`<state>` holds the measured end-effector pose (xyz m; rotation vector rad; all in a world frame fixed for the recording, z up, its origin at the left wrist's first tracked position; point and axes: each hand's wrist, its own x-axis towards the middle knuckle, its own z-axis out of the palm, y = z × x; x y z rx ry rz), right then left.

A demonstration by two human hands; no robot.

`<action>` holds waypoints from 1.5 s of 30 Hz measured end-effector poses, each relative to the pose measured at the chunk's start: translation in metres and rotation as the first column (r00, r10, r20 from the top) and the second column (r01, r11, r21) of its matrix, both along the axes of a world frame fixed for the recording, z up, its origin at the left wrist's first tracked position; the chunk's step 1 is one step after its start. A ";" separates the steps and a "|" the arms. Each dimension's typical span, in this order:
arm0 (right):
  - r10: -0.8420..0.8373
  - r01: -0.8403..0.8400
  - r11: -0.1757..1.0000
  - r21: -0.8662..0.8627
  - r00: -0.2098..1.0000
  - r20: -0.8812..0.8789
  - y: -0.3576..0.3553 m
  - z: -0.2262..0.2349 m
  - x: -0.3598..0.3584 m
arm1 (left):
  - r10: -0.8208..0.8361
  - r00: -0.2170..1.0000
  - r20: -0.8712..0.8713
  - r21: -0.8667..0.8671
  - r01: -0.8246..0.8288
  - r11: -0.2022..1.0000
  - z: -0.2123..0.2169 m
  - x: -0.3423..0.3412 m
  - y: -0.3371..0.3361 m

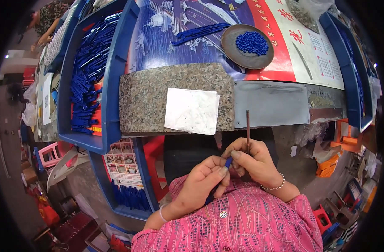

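Observation:
My left hand (202,180) is closed around a slender blue plastic piece (228,162), whose tip pokes out between thumb and fingers. Its lower end shows beneath that hand, against the pink shirt. Close beside it, my right hand (257,161) is bent inward, its fingertips by the blue tip. A thin brown stick (248,126) rises upright from the right hand's fingers; its lower end is hidden. Both hands are over my lap, just short of the table edge. A folded white paper (192,110) lies on the speckled stone slab (143,94) in front of them.
A round dish (229,48) of small blue pellets (251,43) stands on the poster-covered table, near several long blue pieces (200,32). Blue trays flank the table; the left tray (112,90) is full of blue pieces. A lower tray (148,176) holds more. A grey plate (271,104) lies right of the slab.

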<state>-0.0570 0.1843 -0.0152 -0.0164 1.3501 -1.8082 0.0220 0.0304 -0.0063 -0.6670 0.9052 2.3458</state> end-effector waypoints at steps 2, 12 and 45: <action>-0.039 0.037 0.998 0.045 0.999 0.038 -0.001 0.002 -0.001 | -0.030 0.999 -0.045 -0.104 0.025 0.994 0.003 0.000 0.000; 0.009 -0.009 1.000 0.001 0.997 0.073 -0.004 -0.004 0.002 | -0.034 0.998 -0.044 -0.050 0.032 0.998 0.004 0.005 -0.006; -0.037 0.037 0.999 0.000 0.993 0.110 -0.006 -0.008 0.009 | -0.045 0.998 -0.031 -0.105 0.041 0.994 0.000 0.009 -0.007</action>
